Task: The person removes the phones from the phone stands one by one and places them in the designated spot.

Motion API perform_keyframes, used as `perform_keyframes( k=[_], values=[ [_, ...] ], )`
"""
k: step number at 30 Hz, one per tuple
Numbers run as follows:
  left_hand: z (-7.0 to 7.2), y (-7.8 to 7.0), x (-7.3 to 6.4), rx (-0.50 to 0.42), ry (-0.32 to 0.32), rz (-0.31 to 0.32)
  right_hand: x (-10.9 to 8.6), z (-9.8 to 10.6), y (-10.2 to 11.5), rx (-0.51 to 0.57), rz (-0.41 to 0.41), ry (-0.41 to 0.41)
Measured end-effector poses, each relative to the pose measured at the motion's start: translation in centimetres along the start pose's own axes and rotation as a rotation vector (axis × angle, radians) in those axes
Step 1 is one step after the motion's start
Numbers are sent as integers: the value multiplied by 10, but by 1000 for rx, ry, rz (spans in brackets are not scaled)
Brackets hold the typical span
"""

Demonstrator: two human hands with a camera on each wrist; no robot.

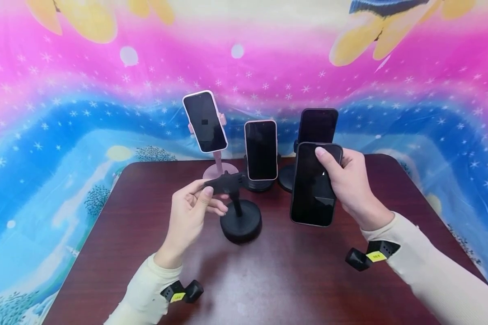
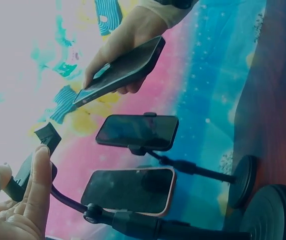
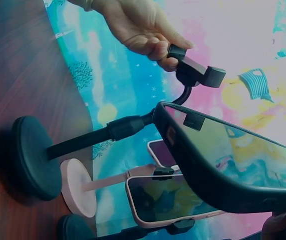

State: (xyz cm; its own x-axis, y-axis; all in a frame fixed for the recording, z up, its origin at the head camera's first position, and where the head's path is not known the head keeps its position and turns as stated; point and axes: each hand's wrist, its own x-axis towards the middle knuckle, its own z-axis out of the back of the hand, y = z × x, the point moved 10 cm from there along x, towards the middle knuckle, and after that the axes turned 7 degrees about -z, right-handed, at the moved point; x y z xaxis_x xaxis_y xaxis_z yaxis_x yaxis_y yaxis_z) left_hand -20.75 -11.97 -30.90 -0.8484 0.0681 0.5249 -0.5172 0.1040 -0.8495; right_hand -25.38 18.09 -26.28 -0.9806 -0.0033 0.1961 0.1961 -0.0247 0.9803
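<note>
A black phone stand (image 1: 241, 222) with a round base stands on the table. My left hand (image 1: 185, 216) pinches one end of its clamp (image 1: 227, 183) between thumb and fingers. In the right wrist view that clamp (image 3: 195, 70) holds no phone. My right hand (image 1: 351, 187) grips a black-cased phone (image 1: 312, 194) by its upper right side, thumb on the screen. The phone is upright, to the right of the stand and apart from it. From the left wrist view, the held phone (image 2: 122, 72) appears nearly edge-on, its far side hidden.
Behind stand three phones in holders: a white-edged phone (image 1: 205, 121) on a pink stand (image 1: 221, 170), a pink-edged phone (image 1: 261, 149) on a dark stand, and a dark phone (image 1: 318, 125) on another black stand. A patterned cloth (image 1: 105, 113) surrounds the brown table (image 1: 268, 280).
</note>
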Motion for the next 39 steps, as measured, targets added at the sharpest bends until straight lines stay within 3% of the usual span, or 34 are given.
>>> perform_keyframes(
  k=[23, 39],
  values=[
    [45, -22, 13, 36, -140, -47, -2, 6, -17, -163, -39, -11],
    [72, -22, 19, 92, -213, -23, -5, 15, -34, -136, -74, -5]
  ],
)
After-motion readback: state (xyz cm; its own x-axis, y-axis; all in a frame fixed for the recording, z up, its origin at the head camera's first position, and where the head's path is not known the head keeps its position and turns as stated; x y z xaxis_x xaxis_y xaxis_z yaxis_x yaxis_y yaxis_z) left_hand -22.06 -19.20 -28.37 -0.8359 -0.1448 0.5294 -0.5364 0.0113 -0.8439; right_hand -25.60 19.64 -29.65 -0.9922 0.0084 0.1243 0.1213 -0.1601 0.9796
